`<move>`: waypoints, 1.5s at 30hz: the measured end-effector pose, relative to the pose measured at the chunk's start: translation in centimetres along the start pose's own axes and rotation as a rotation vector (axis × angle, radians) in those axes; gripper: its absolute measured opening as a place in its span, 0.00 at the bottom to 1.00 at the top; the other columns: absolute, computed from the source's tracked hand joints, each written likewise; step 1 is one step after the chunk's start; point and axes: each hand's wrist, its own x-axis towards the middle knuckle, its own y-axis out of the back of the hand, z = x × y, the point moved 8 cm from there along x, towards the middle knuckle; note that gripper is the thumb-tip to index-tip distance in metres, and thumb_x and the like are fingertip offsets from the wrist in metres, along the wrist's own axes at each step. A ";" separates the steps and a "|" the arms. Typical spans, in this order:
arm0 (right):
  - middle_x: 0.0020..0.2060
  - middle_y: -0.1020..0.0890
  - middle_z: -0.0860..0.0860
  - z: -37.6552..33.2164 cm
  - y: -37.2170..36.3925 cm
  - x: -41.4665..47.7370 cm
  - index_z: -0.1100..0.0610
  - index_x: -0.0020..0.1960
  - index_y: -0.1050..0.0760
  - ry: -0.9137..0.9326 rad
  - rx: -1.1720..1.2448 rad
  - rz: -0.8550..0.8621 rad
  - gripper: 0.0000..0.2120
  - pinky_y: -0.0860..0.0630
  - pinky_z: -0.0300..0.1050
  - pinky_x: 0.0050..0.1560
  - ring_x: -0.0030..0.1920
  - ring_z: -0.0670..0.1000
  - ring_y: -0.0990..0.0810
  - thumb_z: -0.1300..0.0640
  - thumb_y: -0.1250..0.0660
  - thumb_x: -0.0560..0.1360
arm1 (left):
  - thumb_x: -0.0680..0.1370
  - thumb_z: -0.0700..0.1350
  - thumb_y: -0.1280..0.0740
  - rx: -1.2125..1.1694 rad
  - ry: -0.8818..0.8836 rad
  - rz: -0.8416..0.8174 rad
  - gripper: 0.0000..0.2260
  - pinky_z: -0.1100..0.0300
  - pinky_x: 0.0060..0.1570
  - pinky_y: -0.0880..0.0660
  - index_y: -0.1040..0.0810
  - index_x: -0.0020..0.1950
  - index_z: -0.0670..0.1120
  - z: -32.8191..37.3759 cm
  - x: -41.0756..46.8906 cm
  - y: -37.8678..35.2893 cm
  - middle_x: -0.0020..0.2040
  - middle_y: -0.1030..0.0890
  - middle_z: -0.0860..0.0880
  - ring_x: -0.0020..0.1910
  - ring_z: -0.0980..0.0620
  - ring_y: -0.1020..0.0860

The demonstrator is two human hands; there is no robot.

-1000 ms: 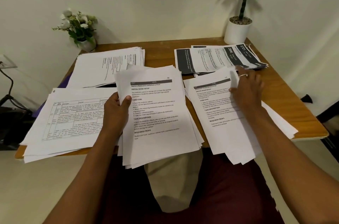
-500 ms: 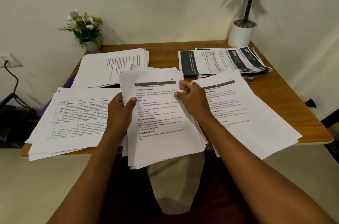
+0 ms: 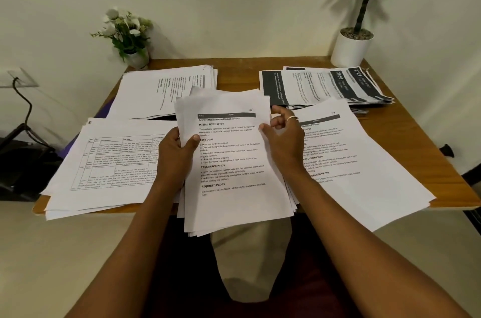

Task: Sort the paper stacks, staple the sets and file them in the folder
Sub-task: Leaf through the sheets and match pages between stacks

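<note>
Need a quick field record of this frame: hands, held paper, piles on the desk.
left hand: grips left edge of white printed paper stack, thumb on top
right hand: pinches that stack's right edge
top page: headed "Retrieve Medication and Return to Place"
surface: brown wooden table; held stack reaches past its near edge
other piles: table-printed sheets left; rotated text pile far left; dark-banded sheets far right; near-right text pile

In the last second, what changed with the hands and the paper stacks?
The right hand left the right pile, where it lay flat, and crossed left to the middle stack, now pinching its right edge. The left hand kept gripping that stack's left edge. Everything else on the table stayed put.
</note>
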 end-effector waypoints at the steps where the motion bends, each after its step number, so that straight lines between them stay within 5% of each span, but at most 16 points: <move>1: 0.40 0.21 0.44 -0.1 -0.2 0.0 0.54 0.59 0.21 -0.002 0.001 -0.036 0.17 0.24 0.32 0.44 0.40 0.37 0.22 0.61 0.22 0.72 | 0.80 0.44 0.29 0.002 -0.004 0.003 0.11 0.60 0.48 0.19 0.21 0.62 0.49 0.1 0.0 0.0 0.55 0.15 0.53 0.50 0.56 0.15; 5: 0.38 0.18 0.44 0.3 -1.1 0.2 0.53 0.46 0.21 -0.031 -0.058 -0.142 0.09 0.24 0.30 0.39 0.37 0.38 0.21 0.56 0.22 0.72 | 0.80 0.45 0.29 0.004 -0.012 -0.001 0.09 0.66 0.43 0.20 0.21 0.60 0.51 0.3 0.0 0.0 0.54 0.15 0.55 0.49 0.57 0.15; 9: 0.48 0.16 0.46 0.4 -0.9 0.6 0.56 0.57 0.22 -0.102 0.032 -0.159 0.10 0.20 0.40 0.49 0.48 0.42 0.19 0.52 0.30 0.79 | 0.82 0.47 0.32 -0.005 -0.014 0.026 0.08 0.66 0.42 0.19 0.20 0.60 0.48 0.3 -0.1 0.1 0.51 0.15 0.54 0.46 0.60 0.15; 12: 0.48 0.21 0.44 -0.2 0.7 1.3 0.53 0.58 0.28 -0.131 0.091 -0.080 0.06 0.25 0.35 0.45 0.49 0.42 0.21 0.54 0.35 0.82 | 0.83 0.46 0.34 0.038 -0.024 0.057 0.06 0.73 0.37 0.24 0.21 0.59 0.49 0.3 0.0 0.2 0.48 0.17 0.58 0.42 0.65 0.17; 17: 0.59 0.23 0.47 -1.4 6.4 4.9 0.52 0.67 0.28 -0.120 0.049 -0.005 0.13 0.25 0.39 0.55 0.59 0.48 0.24 0.53 0.37 0.84 | 0.83 0.45 0.34 0.021 -0.004 0.060 0.07 0.67 0.39 0.21 0.20 0.59 0.49 -0.2 0.2 0.2 0.48 0.15 0.56 0.45 0.59 0.15; 22: 0.61 0.19 0.48 1.4 13.0 8.7 0.56 0.66 0.24 -0.132 -0.248 -0.171 0.14 0.26 0.47 0.64 0.61 0.50 0.22 0.53 0.34 0.82 | 0.83 0.46 0.34 0.014 0.006 0.049 0.07 0.65 0.40 0.20 0.20 0.60 0.50 -0.4 0.3 0.0 0.49 0.15 0.55 0.45 0.59 0.15; 26: 0.57 0.17 0.50 4.0 16.1 9.2 0.54 0.60 0.22 -0.132 -0.382 -0.179 0.08 0.27 0.43 0.52 0.55 0.50 0.20 0.56 0.34 0.82 | 0.84 0.44 0.35 0.012 0.007 0.056 0.07 0.72 0.35 0.23 0.21 0.61 0.49 -0.1 0.2 -0.1 0.49 0.16 0.56 0.42 0.64 0.16; 32: 0.65 0.22 0.60 6.8 16.3 8.3 0.58 0.69 0.27 -0.055 -0.725 -0.056 0.22 0.28 0.54 0.60 0.65 0.64 0.25 0.55 0.27 0.77 | 0.83 0.44 0.35 0.014 0.003 0.050 0.08 0.71 0.35 0.23 0.21 0.61 0.48 -0.2 0.2 0.0 0.49 0.16 0.56 0.42 0.64 0.16; 35: 0.71 0.28 0.60 5.0 15.5 7.2 0.56 0.74 0.31 0.101 -0.915 0.107 0.28 0.36 0.62 0.68 0.71 0.65 0.32 0.56 0.27 0.76 | 0.83 0.45 0.34 0.007 0.012 0.060 0.08 0.65 0.39 0.21 0.20 0.61 0.49 -0.4 0.2 0.2 0.49 0.15 0.55 0.44 0.61 0.16; 38: 0.71 0.28 0.58 2.5 13.3 6.2 0.54 0.72 0.28 0.206 -0.769 0.185 0.22 0.35 0.59 0.70 0.71 0.60 0.32 0.57 0.30 0.79 | 0.83 0.45 0.34 0.021 0.010 0.059 0.08 0.66 0.39 0.21 0.20 0.61 0.48 -0.4 0.2 0.0 0.49 0.15 0.55 0.43 0.61 0.16; 40: 0.67 0.24 0.55 1.1 9.9 5.2 0.54 0.67 0.24 0.196 -0.481 0.079 0.16 0.25 0.42 0.66 0.65 0.52 0.25 0.57 0.31 0.80 | 0.83 0.44 0.34 0.013 0.004 0.053 0.08 0.69 0.36 0.22 0.21 0.62 0.48 -0.3 0.3 -0.2 0.50 0.15 0.55 0.43 0.62 0.16; 42: 0.62 0.20 0.51 -0.7 5.7 3.4 0.55 0.65 0.22 0.175 -0.314 -0.060 0.14 0.27 0.23 0.49 0.54 0.43 0.22 0.55 0.31 0.81 | 0.83 0.44 0.34 0.014 0.001 0.054 0.09 0.70 0.35 0.22 0.21 0.62 0.47 -0.2 0.2 -0.2 0.50 0.15 0.55 0.43 0.62 0.16; 45: 0.58 0.18 0.49 -1.5 0.4 1.2 0.56 0.66 0.21 0.144 -0.219 -0.223 0.17 0.27 0.27 0.48 0.52 0.43 0.21 0.53 0.29 0.79 | 0.83 0.45 0.34 0.011 0.013 0.059 0.09 0.69 0.36 0.21 0.21 0.62 0.47 -0.3 0.2 0.1 0.50 0.15 0.55 0.43 0.61 0.16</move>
